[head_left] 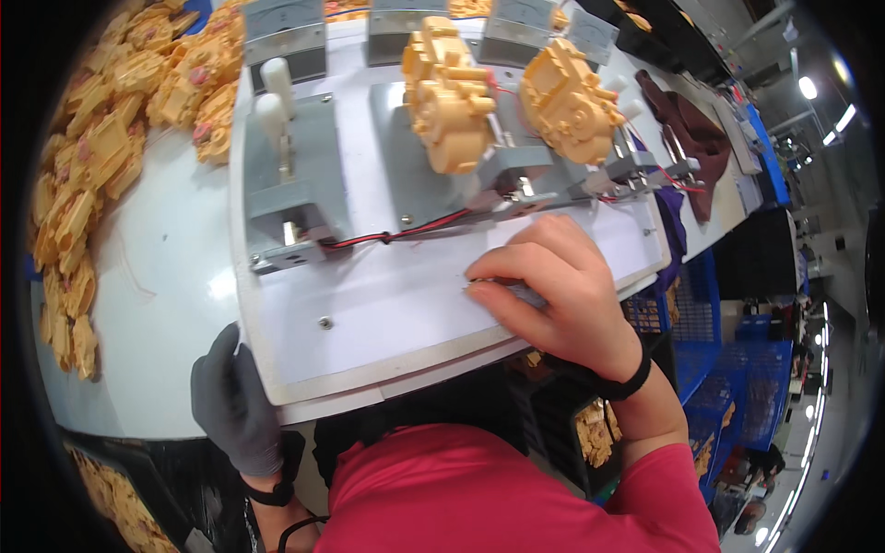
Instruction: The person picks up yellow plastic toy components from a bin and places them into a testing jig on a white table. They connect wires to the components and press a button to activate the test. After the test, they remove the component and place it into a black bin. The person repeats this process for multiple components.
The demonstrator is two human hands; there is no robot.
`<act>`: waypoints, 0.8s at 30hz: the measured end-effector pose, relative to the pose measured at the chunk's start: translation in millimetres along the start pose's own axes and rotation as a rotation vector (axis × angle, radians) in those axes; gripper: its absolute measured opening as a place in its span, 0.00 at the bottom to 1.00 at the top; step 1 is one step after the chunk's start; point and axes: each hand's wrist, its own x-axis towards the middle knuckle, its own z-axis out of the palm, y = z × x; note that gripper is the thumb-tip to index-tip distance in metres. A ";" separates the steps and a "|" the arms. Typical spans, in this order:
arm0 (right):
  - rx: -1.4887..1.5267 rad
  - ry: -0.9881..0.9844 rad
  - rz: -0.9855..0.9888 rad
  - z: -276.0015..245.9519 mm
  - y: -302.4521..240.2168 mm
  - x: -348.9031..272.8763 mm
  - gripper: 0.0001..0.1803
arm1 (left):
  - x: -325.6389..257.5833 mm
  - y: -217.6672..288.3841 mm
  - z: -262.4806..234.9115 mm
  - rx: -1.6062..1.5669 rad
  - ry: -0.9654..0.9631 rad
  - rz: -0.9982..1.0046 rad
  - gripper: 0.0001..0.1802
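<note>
- The flat rectangular test board (387,304) was white, with grey metal fixtures (295,184) on it.
- Two moulded plastic housings (447,92) clamped at the far side were yellow-orange.
- A twisted wire pair (396,235) ran red and black.
- The left hand (235,405) wore a dark grey glove.
- The right hand (553,286) was bare, with a black wristband (618,382).
- The heaped plastic parts (92,166) at the left were yellow-orange, some with pink spots.
- The stacked crates (728,387) at the right were blue.
- The person's shirt (498,498) was red.
</note>
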 end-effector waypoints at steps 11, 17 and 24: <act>-0.015 0.009 0.026 1.8 -2.3 -2.5 0.11 | 3.3 0.5 3.1 0.037 0.052 0.073 0.18; -0.023 0.005 0.014 0.9 -1.8 -2.7 0.11 | 2.6 -0.2 2.9 0.050 0.040 0.068 0.18; -0.018 0.003 0.009 1.2 -1.8 -1.8 0.10 | 1.9 -1.7 2.0 0.046 0.028 0.064 0.18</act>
